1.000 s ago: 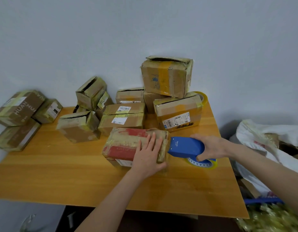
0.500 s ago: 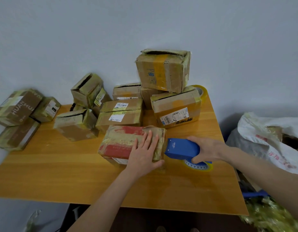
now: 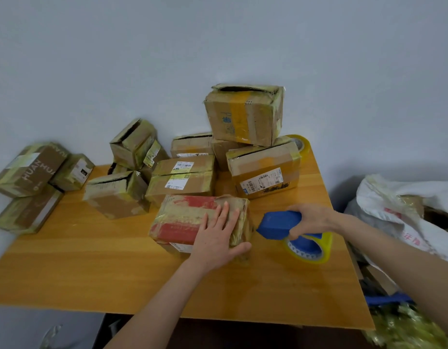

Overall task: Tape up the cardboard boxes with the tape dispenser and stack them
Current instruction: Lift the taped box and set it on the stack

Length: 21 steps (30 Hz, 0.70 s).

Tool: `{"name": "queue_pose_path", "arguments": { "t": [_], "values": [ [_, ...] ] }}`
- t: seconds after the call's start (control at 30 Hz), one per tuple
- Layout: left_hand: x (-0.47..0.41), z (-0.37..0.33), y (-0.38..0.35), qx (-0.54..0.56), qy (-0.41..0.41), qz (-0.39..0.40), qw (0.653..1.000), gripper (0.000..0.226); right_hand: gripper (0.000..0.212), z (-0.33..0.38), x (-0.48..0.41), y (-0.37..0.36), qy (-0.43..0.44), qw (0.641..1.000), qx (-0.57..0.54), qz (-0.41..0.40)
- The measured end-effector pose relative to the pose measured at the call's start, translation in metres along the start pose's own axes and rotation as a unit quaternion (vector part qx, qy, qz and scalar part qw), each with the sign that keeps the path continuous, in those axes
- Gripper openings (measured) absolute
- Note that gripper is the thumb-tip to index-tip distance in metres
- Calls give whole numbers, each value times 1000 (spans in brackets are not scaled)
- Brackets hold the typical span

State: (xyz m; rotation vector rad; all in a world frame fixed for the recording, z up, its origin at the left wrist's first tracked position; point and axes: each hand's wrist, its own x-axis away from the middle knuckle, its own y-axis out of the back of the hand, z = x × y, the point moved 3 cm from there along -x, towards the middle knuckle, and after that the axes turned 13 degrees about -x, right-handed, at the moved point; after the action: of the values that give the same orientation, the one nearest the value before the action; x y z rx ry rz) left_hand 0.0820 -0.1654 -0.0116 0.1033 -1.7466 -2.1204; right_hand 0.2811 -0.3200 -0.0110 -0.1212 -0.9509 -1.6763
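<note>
Left hand [image 3: 216, 238] lies flat, fingers straight, on red-and-tan taped cardboard box [image 3: 192, 219] at near-centre of orange wooden table [image 3: 92, 268]. Right hand [image 3: 312, 219] grasps blue plastic tape dispenser w/ yellow roll [image 3: 280, 224], just right of box.

The left hand [image 3: 215, 238] lies flat, fingers straight, on the red-and-tan box [image 3: 192, 217], its thumb against the box's near right corner. Just to its right, the right hand [image 3: 311, 219] grips the blue tape dispenser [image 3: 278, 224], roll hanging below, nose near the box end. Beyond both hands, more cardboard boxes [image 3: 245, 114] sit piled on the wooden table [image 3: 92, 273].
</note>
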Motion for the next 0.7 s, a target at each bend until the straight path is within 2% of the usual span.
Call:
{"name": "queue_pose_path", "arguments": {
  "t": [0.1, 0.2, 0.3, 0.5, 0.63, 0.7],
  "values": [
    [-1, -2, 6, 30, 32, 0, 999, 93, 48, -9, 5, 8, -8, 998, -56, -42],
    [-9, -8, 17, 98, 127, -37, 986, 82, 55, -6, 8, 11, 6, 988, -106, -112],
    [-13, -14, 20, 90, 160, -61, 981, 75, 48, -2, 8, 10, 16, 971, -160, -176],
    [16, -6, 17, 78, 48, -31, 995, 82, 52, 20, 8, 11, 39, 936, -261, -233],
    [46, 9, 11, 69, -50, -1, 996, 80, 53, 49, 4, 7, 68, 941, -257, -209],
    [60, 23, 7, 61, -60, 5, 996, 81, 55, 63, 0, 1, 76, 943, -257, -195]
  ]
}}
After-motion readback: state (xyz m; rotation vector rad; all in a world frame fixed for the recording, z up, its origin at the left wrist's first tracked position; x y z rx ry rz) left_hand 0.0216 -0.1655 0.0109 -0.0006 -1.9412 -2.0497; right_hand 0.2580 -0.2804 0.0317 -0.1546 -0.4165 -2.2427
